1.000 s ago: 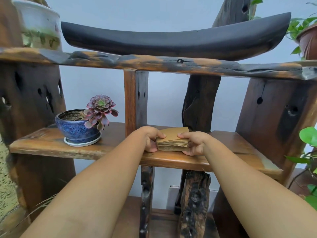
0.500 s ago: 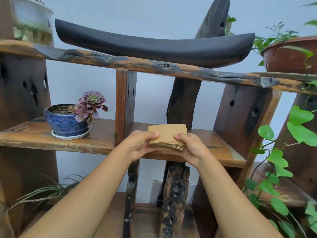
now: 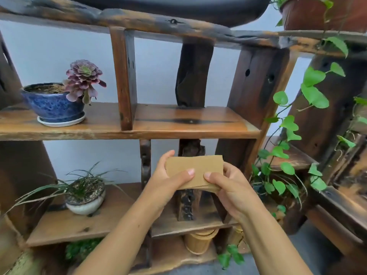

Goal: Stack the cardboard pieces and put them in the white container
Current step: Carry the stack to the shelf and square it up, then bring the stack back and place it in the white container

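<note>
A rustic shelf unit of dark, weathered brown wood (image 3: pixel 186 124) fills the view. On its middle board, at the left, a round blue glazed pot holding a purple rosette succulent (image 3: pixel 53 104) stands on a white saucer (image 3: pixel 61 121); right of the upright divider the board is bare. On the lower board, a small white ceramic pot of thin grassy leaves (image 3: pixel 85 199) sits at the left. A trailing green-leaved vine (image 3: pixel 288 124) hangs down the right side.
</note>
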Motion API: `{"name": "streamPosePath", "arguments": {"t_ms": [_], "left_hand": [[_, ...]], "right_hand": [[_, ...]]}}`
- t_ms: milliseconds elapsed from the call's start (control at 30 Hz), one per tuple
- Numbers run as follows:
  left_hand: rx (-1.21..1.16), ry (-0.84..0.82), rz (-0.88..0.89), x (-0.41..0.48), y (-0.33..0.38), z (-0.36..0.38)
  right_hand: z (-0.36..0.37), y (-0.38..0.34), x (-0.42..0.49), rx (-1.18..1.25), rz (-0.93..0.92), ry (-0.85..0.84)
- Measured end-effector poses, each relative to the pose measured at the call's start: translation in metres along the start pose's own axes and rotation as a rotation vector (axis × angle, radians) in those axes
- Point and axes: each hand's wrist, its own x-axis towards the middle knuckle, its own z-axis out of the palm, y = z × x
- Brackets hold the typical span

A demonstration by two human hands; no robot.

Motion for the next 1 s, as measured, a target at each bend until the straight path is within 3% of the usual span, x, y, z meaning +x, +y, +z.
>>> {"name": "streamPosePath", "arguments": {"t_ms": [400,733,1000], "left_hand": [[-0.206,-0.254,-0.339,-0.064,-0.101,0.09],[0.018,-0.631,-0.233,-0.165,-0.102,0.247],[0.105,-0.989,-0.151,-0.304,-0.096,0.412]], "right_hand": [[-0.073,0.077,-0.139,0.023,0.173,0.389],[-0.172,0.064,-0.321,0.069,0.107,0.73],[-0.251,0.054,-0.512,0.091,-0.073,1.165]]}}
